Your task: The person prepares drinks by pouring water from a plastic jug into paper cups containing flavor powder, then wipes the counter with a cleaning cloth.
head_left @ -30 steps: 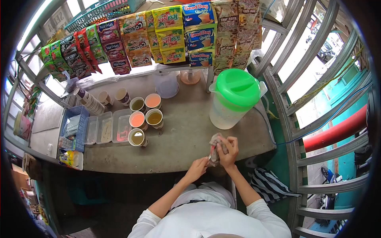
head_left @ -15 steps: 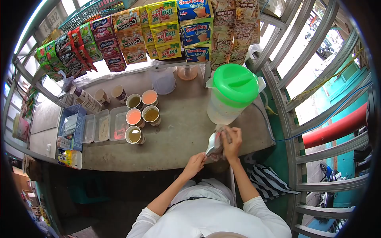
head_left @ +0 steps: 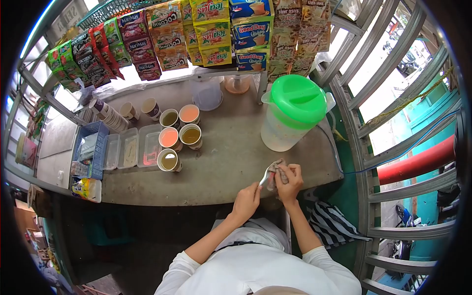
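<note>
At the table's front edge my left hand point(head_left: 247, 200) is closed around the handle of a shiny metal spoon point(head_left: 265, 177), which tilts up and to the right. A crumpled greyish-brown cloth point(head_left: 277, 167) is bunched in my right hand point(head_left: 289, 184) and pressed against the spoon's head. The cloth and fingers cover much of that head, so its exact shape is hidden. Just beyond my hands stands a clear plastic pitcher point(head_left: 280, 135) with a green lid point(head_left: 299, 101).
Several paper cups of pink and olive-brown drinks point(head_left: 169, 137) stand left of centre. Beside them are clear plastic containers point(head_left: 129, 150), stacked cups point(head_left: 110, 118) and a blue basket point(head_left: 101, 142). Drink sachets point(head_left: 211, 34) hang along the back. Metal bars point(head_left: 361, 172) close off the right.
My left hand has turned and sits slightly higher on the handle. The spoon is more upright, and less of its head shows beside the cloth. The view has shifted a little.
</note>
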`<state>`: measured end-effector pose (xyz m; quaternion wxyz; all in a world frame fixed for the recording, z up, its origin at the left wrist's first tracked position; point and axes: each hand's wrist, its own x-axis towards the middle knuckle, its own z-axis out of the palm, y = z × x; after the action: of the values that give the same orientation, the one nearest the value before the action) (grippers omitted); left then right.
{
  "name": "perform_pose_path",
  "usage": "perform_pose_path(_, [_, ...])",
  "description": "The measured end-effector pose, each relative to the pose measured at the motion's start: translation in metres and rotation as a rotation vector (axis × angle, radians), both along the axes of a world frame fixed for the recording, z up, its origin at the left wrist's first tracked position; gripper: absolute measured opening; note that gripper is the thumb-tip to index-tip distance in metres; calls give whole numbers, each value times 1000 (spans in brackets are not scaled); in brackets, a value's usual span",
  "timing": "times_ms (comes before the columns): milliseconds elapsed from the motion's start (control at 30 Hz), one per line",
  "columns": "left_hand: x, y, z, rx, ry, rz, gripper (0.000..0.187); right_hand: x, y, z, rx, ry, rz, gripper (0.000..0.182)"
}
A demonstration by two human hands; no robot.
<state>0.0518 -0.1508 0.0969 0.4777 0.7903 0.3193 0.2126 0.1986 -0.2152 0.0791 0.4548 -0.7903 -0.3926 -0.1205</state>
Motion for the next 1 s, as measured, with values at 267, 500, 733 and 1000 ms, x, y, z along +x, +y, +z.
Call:
perform_pose_path(267, [-3, -4, -15, -42, 3, -23, 19, 7, -3, 0, -130, -125, 79, 19])
perform_pose_path(500, [-12, -2, -22, -109, -6, 56, 24, 26, -1, -8, -169, -179, 183, 28])
perform_pose_path(733, [-38, 7, -14, -199, 26, 173, 25, 55, -10, -26, -323, -262, 49, 37])
perform_pose_path(1000, [-84, 20, -8, -244, -199, 367, 23, 14, 6, -15, -685, -222, 18, 42])
